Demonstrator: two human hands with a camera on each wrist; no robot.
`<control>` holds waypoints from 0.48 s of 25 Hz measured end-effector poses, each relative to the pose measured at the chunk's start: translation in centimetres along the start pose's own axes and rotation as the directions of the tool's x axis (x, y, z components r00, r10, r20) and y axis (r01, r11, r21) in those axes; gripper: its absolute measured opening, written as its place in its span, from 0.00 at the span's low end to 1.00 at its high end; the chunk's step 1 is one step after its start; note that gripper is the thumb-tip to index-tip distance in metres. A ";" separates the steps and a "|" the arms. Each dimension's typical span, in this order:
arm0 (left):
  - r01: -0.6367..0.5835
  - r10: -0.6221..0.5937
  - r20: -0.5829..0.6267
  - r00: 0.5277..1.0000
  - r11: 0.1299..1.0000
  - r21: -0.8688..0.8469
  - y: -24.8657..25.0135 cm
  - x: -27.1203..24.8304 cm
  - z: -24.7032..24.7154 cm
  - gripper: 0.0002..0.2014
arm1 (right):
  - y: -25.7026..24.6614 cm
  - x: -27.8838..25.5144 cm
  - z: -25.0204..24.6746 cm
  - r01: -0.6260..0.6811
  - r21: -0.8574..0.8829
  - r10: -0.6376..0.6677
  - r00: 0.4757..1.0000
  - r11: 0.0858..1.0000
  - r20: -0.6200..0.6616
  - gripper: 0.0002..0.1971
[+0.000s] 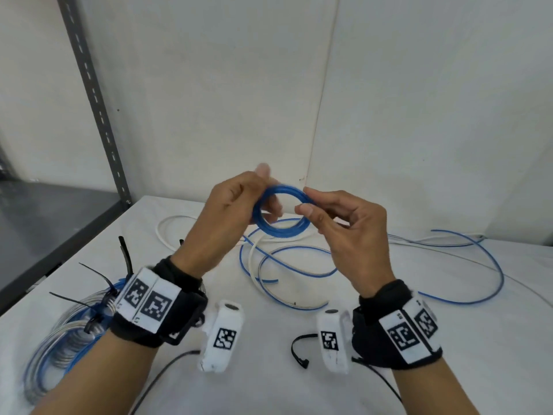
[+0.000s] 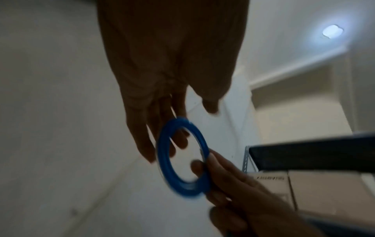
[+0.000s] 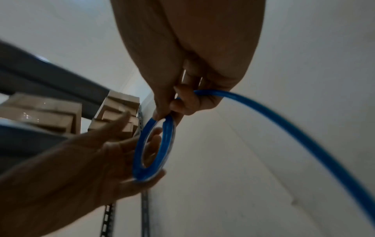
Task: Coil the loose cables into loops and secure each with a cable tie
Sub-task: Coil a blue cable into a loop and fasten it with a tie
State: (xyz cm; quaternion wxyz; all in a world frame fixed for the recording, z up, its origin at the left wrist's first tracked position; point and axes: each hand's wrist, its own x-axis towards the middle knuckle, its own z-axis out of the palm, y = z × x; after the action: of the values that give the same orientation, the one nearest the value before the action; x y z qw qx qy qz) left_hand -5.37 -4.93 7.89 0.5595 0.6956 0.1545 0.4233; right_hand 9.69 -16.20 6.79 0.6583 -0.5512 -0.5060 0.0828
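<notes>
White table [image 1: 269, 384] below; at frame centre the left hand [image 1: 227, 217] grips the small blue coil [image 1: 279, 211], and the right hand [image 1: 344, 232] pinches its feeding strand. Better keep each new turn flat against the coil.

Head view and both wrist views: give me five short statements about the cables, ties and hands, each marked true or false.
1. Both hands hold a small blue coil above the table. True.
2. The coil in the hands is white. False: it is blue; a white cable lies on the table.
3. The left hand rests flat on the table. False: it is raised, holding the coil.
4. A loose black cable tie lies on the table near the right wrist. True.
5. Blue cable trails from the right hand. True.
</notes>
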 end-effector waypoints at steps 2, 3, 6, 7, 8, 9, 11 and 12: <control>-0.094 0.064 0.106 0.992 0.948 0.305 0.4 -0.1 -1.1 0.13 | 0.4 0.2 -1.0 0.028 -0.129 -0.019 0.997 0.991 0.073 0.09; -0.097 0.052 0.128 0.990 0.922 0.375 0.5 -0.1 -1.5 0.11 | 0.5 0.3 -1.3 0.039 -0.154 -0.022 0.993 0.987 0.116 0.09; 0.003 -0.061 0.139 0.988 0.923 0.385 0.8 -0.2 -2.1 0.06 | 0.7 0.4 -1.1 0.058 -0.175 -0.024 0.982 0.983 0.188 0.09; 0.026 -0.086 0.141 0.986 0.924 0.380 0.8 -0.2 -2.1 0.06 | 0.8 0.3 -1.1 0.061 -0.176 -0.027 0.981 0.982 0.193 0.09; 0.033 -0.092 0.143 0.985 0.927 0.373 0.9 -0.2 -2.3 0.06 | 0.8 0.3 -1.0 0.062 -0.166 -0.030 0.981 0.984 0.190 0.09; 0.025 -0.080 0.143 0.986 0.935 0.353 0.9 -0.2 -2.3 0.08 | 0.7 0.2 -0.9 0.060 -0.140 -0.035 0.984 0.988 0.173 0.08; 0.008 -0.045 0.123 0.991 0.958 0.286 1.1 -0.4 -2.3 0.13 | 0.6 0.2 -0.7 0.036 -0.048 -0.030 0.992 0.998 0.121 0.07; 0.006 -0.033 0.100 0.994 0.967 0.255 1.1 -0.3 -2.3 0.14 | 0.5 0.1 -0.6 0.006 0.008 -0.007 0.996 1.000 0.087 0.06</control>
State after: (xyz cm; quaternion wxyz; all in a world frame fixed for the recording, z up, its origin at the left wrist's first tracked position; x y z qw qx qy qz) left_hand -7.57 -4.06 8.76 0.4770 0.7810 0.1852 0.3580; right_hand 10.39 -16.33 6.52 0.6379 -0.5430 -0.5356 0.1063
